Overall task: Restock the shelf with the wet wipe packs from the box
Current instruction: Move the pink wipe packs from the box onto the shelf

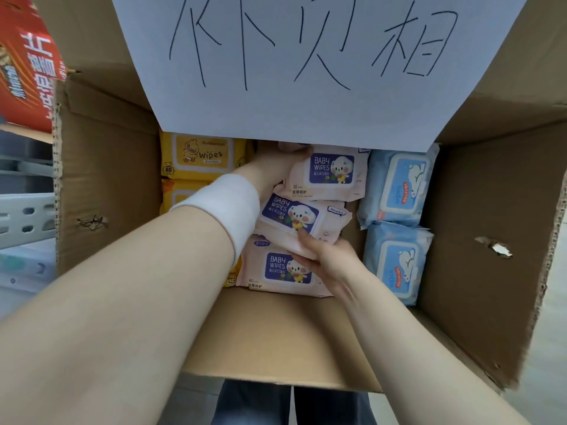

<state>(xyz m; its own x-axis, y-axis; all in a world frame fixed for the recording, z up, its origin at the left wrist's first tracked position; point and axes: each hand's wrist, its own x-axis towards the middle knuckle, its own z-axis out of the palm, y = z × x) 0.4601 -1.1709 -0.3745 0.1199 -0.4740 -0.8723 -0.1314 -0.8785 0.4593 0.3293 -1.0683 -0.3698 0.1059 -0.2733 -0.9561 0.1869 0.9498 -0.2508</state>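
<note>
We lose the far end of the box (107, 167) under the white sheet (306, 102), and our left forearm (153, 271) covers most of its nearer yellow pack (181, 194).

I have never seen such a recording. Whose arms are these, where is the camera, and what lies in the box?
There is no machine: a person wears one camera on the head, looking down, so both arms are the person's own. They reach into an open cardboard box. Inside lie yellow packs at left, pink packs in the middle, blue packs at right. The left hand grips the far pink pack; the right hand grips the middle pink pack. A white sheet with handwriting covers the far side.
</note>
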